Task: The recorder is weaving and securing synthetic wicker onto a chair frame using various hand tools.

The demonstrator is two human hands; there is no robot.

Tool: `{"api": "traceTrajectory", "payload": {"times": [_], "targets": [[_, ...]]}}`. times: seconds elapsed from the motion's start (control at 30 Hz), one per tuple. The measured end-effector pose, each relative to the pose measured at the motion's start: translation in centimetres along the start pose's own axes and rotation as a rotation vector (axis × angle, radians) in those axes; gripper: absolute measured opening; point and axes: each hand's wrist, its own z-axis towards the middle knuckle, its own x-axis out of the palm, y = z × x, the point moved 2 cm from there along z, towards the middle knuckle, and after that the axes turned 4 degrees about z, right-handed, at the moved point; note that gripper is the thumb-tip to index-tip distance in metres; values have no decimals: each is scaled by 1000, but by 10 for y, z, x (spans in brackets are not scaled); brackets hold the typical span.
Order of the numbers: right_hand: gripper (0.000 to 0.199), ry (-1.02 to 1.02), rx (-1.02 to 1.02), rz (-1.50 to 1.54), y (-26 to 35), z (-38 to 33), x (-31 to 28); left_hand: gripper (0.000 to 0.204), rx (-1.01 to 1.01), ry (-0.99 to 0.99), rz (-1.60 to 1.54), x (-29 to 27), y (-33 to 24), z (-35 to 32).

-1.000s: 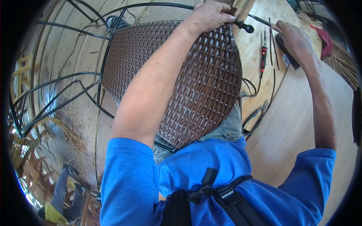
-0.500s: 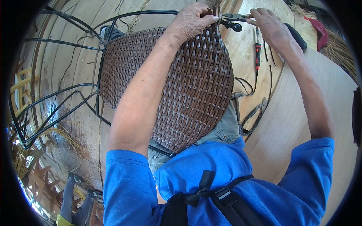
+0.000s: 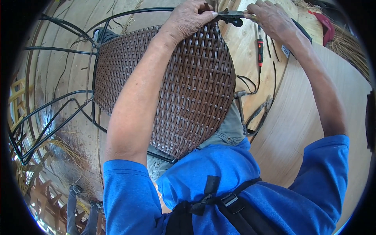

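Observation:
A chair seat panel woven from dark brown strips [image 3: 192, 90] lies across my lap, on a black metal frame [image 3: 94, 74]. At its far edge, my left hand [image 3: 190, 19] is closed with thumb and fingers pinching upright brown strip ends. My right hand [image 3: 271, 21] is wrapped round the handles of a pair of pliers [image 3: 232, 14]. The jaws point left and reach the strips beside my left thumb; whether they grip a strip cannot be made out. Just below the jaws, a black round-ended knob [image 3: 237, 22] sticks out.
Right of the panel, a wooden board carries a red-and-black corded tool [image 3: 260, 53], dark strips [image 3: 275, 78], a hammer [image 3: 240, 95] and pincers [image 3: 258, 115]. Beyond lie a red cloth [image 3: 327, 29] and straw-like fibres [image 3: 348, 51]. Another person's legs [image 3: 72, 207] show at lower left.
Hands, panel and tools all appear slightly farther left and up in the picture. The pliers now lie more level, and their handles look closer together. My left hand keeps its pinch.

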Motion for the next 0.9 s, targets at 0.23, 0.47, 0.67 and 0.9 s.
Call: {"api": "traceTrajectory", "payload": {"times": [0.23,0.47,0.67,0.9], "targets": [[30,-180,-4,39,-28,2,56,53,-36,-76,353,9,-11,6],[28,-144,151,58,-12,-2,54,53,40,34,301,6,-1,13],[28,-171,166,49,-14,-2,57,41,127,122,276,3,2,15],[30,-135,205,72,-12,0,56,28,52,85,299,10,-7,15]]}}
